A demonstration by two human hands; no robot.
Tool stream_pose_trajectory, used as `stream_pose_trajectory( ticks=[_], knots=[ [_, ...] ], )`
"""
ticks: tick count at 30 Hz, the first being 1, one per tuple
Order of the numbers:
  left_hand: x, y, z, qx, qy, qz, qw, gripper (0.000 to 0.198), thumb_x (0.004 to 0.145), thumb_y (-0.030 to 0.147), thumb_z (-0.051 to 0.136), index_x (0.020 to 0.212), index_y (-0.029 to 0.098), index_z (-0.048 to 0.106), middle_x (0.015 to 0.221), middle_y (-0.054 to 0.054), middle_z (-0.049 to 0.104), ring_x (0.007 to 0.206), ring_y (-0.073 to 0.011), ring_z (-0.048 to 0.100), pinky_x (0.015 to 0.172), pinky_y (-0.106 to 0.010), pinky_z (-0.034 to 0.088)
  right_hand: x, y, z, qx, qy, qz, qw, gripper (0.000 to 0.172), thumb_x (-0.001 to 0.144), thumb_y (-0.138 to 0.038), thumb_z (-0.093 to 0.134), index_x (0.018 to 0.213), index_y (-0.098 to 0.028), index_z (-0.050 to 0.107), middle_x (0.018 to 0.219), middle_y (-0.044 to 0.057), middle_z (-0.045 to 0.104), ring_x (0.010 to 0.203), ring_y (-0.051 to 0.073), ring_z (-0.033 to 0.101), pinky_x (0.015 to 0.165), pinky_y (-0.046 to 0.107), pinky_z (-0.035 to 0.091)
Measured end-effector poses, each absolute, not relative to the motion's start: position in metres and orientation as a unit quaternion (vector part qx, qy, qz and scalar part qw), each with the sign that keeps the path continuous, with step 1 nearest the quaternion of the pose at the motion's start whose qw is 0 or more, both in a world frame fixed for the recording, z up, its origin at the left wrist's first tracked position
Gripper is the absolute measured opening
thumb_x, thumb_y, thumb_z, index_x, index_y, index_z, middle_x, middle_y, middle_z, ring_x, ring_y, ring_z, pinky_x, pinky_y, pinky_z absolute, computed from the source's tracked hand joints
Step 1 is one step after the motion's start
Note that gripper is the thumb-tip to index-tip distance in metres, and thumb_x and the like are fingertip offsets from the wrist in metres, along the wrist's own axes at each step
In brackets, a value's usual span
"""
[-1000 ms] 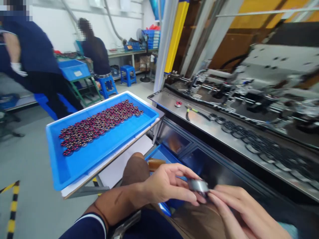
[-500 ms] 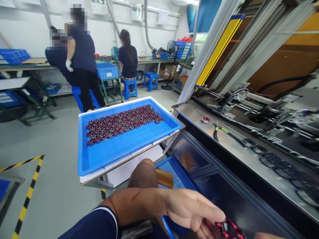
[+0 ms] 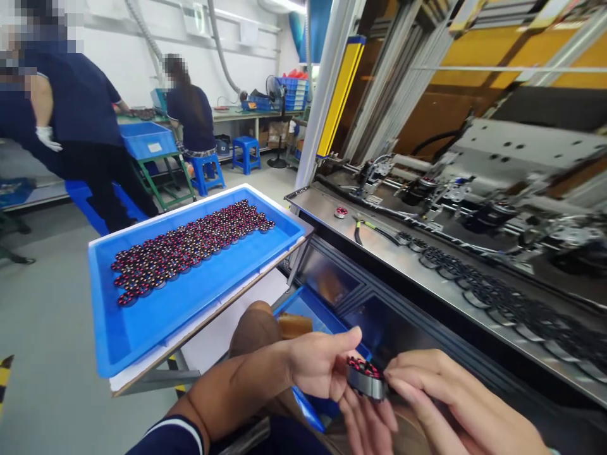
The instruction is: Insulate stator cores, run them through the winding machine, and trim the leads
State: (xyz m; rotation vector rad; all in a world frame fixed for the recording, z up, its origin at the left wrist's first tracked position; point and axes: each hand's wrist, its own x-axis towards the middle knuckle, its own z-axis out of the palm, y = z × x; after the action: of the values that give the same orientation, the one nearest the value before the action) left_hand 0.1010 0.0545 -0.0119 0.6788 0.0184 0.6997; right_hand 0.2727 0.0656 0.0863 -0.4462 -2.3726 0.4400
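Observation:
My left hand (image 3: 318, 365) is turned palm up, with a round motor part (image 3: 367, 381) resting on its fingers and its thumb raised. The part has a dark grey metal rim and red and black segments on top; it sits slightly tilted. From the right, my right hand (image 3: 448, 392) pinches at the part's edge with thumb and fingers together. Its fingertips hide that edge. Many similar round parts (image 3: 190, 246) lie in packed rows in a blue tray (image 3: 199, 316) to the left.
On the metal ledge (image 3: 393, 253) to the right are a single red-topped part (image 3: 340, 212), green-and-black-handled pliers (image 3: 374, 229) and a row of black rings (image 3: 478, 287). Machine fixtures (image 3: 427, 189) stand behind. Co-workers (image 3: 76, 107) are at the back left near blue stools (image 3: 246, 155).
The view has swung right. My right hand has come fully into view and meets the motor part, which my left hand now holds palm up, thumb lifted off it.

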Motion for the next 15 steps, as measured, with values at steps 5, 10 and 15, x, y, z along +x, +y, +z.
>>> stream_pose_trajectory(
  ticks=[5, 10, 15],
  knots=[
    [0.098, 0.044, -0.009, 0.339, 0.049, 0.418, 0.842, 0.053, 0.079, 0.057, 0.070, 0.106, 0.012, 0.066, 0.078, -0.009, 0.073, 0.061, -0.0229, 0.072, 0.054, -0.030, 0.055, 0.271, 0.062, 0.086, -0.185, -0.903, 0.142, 0.361, 0.015, 0.095, -0.010, 0.053, 0.094, -0.019, 0.065, 0.073, 0.004, 0.067, 0.065, 0.012, 0.066, 0.061, 0.018, 0.056],
    [0.098, 0.034, 0.011, 0.284, 0.114, 0.650, 0.695, 0.038, 0.069, 0.023, 0.086, 0.102, 0.022, 0.068, 0.110, -0.005, 0.069, 0.103, -0.0202, 0.068, 0.085, -0.029, 0.055, 0.269, 0.059, 0.085, -0.254, -0.857, 0.171, 0.415, 0.017, 0.092, -0.008, 0.056, 0.084, -0.020, 0.065, 0.074, 0.002, 0.068, 0.064, 0.011, 0.065, 0.059, 0.019, 0.054],
    [0.098, 0.051, 0.003, 0.310, 0.148, 0.484, 0.805, 0.059, 0.079, 0.066, 0.065, 0.105, 0.013, 0.069, 0.098, -0.013, 0.073, 0.100, -0.0275, 0.069, 0.083, -0.036, 0.053, 0.268, 0.065, 0.086, -0.209, -0.851, 0.242, 0.416, 0.020, 0.091, -0.005, 0.055, 0.083, -0.020, 0.065, 0.069, 0.001, 0.066, 0.061, 0.012, 0.064, 0.055, 0.022, 0.054]
  ],
)
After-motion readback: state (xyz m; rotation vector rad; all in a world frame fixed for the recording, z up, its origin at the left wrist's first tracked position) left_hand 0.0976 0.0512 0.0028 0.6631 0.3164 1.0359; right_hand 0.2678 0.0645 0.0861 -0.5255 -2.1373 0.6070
